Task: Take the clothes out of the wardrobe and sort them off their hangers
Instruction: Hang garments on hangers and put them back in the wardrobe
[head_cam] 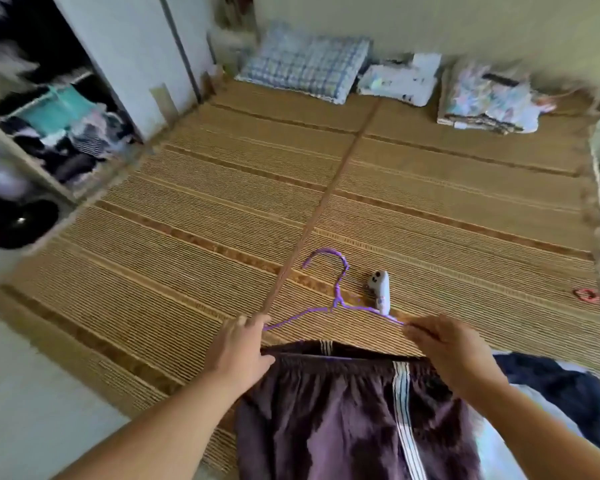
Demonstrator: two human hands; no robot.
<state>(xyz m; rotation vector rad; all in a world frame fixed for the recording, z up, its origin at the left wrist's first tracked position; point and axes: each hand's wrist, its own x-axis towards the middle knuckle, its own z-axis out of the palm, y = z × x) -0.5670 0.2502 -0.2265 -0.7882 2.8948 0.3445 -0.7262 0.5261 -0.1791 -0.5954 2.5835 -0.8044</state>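
Fingers of the left hand (239, 348) and right hand (451, 351) are curling around the two ends of a purple hanger (326, 308), which is carrying a white-striped purple garment (343, 417) at the woven mat's (187, 202) near edge. Beyond the mat's left edge, the open wardrobe (129, 64) is holding jumbled clothes (70, 133).

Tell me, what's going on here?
A person is taking clothes off hangers. The left hand and right hand grip the two ends of a purple hanger over a woven mat. Dark purple trousers with white stripes hang from it. More clothes wait in the open wardrobe on the left.
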